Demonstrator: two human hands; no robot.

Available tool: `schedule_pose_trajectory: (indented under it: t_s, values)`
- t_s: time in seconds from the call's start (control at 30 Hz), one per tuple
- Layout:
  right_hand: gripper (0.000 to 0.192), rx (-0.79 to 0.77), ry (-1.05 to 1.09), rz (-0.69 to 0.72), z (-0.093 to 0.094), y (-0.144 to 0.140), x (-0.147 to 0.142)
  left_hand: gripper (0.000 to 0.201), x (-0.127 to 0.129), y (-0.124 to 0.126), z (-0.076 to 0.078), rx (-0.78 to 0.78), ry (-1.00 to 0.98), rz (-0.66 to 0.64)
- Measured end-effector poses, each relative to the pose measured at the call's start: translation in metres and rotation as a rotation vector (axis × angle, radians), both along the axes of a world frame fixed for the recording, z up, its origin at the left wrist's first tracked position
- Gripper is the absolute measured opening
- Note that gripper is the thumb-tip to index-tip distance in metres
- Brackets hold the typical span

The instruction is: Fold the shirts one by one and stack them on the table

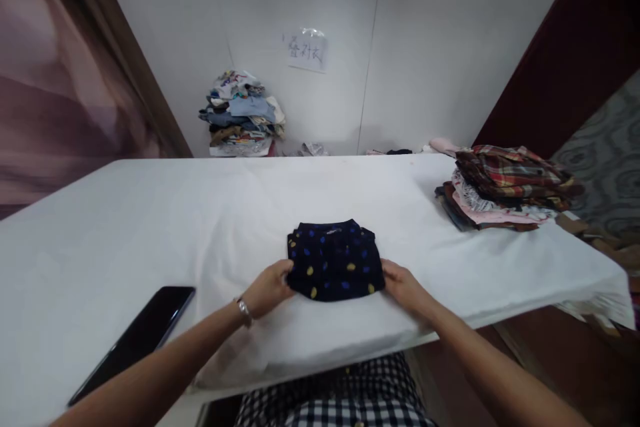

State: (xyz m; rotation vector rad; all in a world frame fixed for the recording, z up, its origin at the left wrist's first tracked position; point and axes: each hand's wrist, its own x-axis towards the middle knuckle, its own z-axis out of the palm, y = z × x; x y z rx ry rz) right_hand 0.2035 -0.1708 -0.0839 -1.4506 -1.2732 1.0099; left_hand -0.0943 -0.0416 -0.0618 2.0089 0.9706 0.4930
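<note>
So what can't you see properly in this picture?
- Head view: the fingertips of the left hand and right hand are tucked under the folded dotted shirt.
- The writing on the paper sign is too small to read.
- The phone screen is dark.
- The clothes pile hides its lower layers.
</note>
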Motion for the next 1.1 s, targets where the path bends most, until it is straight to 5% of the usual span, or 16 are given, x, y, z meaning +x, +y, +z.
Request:
schedule_pose_trajectory:
  t_s: [0.07, 0.17, 0.23, 0.33, 0.43, 0.57, 0.7, 0.93, 1.1]
  values:
    - [0.020, 0.027, -0.115, 0.055, -0.011, -0.015, -0.005, 0.029, -0.010, -0.019, -0.015, -0.017, 0.010, 0.031]
    - [0.038, 0.065, -0.174, 0.047, -0.015, -0.023, -0.005, 0.056, -0.014, -0.025, -0.013, -0.141, -0.092, 0.060]
    - [0.050, 0.046, -0.056, -0.005, -0.015, -0.023, -0.002, 0.069, -0.013, -0.021, -0.005, -0.302, -0.196, 0.052]
    - [0.065, -0.062, 0.234, -0.183, -0.011, -0.017, 0.005, 0.061, -0.006, -0.013, 0.002, -0.448, -0.259, 0.129]
    - [0.080, -0.182, 0.348, -0.365, -0.003, -0.002, 0.007, 0.051, 0.009, -0.005, 0.000, -0.388, -0.195, 0.299]
    - [0.083, -0.133, 0.348, -0.350, 0.010, 0.020, -0.005, 0.037, 0.028, -0.003, -0.007, -0.228, -0.179, 0.428]
    - [0.073, 0.058, 0.341, -0.254, 0.006, 0.020, -0.016, 0.032, 0.025, -0.010, -0.013, -0.135, -0.256, 0.443]
    - [0.071, -0.069, 0.217, -0.252, -0.030, 0.013, -0.004, 0.030, 0.010, -0.013, -0.021, -0.099, -0.010, 0.408]
    - [0.064, 0.026, 0.173, -0.258, -0.023, 0.004, -0.006, 0.036, 0.009, -0.018, -0.018, -0.202, -0.205, 0.409]
